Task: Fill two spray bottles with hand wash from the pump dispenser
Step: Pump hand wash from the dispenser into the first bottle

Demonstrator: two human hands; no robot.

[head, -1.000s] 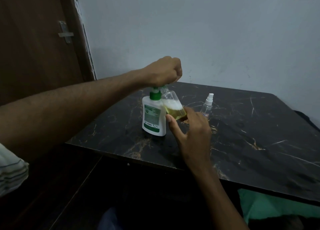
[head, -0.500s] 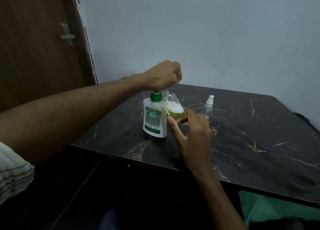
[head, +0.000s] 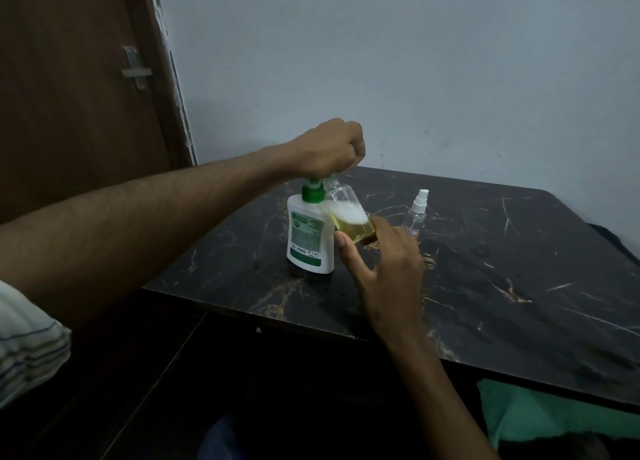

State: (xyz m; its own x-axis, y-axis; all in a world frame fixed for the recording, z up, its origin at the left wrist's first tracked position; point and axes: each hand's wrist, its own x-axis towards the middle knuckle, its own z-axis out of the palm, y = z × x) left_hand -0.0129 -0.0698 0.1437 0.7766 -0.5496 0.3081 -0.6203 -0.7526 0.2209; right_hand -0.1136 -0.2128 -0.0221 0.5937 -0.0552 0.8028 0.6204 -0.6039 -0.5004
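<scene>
Fist of left hand point(head: 330, 148) clenches the dispenser point(head: 309, 234) pump; right hand point(head: 382, 262) grips tilted bottle point(head: 348, 217) beside it.

The pump dispenser point(head: 309, 238) is white with a green collar and a green band on its label, and the clear open bottle point(head: 348, 214) beside it holds yellow liquid under white foam. Toward the far edge of the black table point(head: 519, 286), veined in gold and white, stands a clear spray bottle point(head: 416, 214) with a white nozzle. The door point(head: 69, 96) is brown, the wall point(head: 381, 61) pale grey-blue, the sleeve point(head: 27, 349) white with dark stripes, and the cloth point(head: 554, 421) below the table's near edge green.
</scene>
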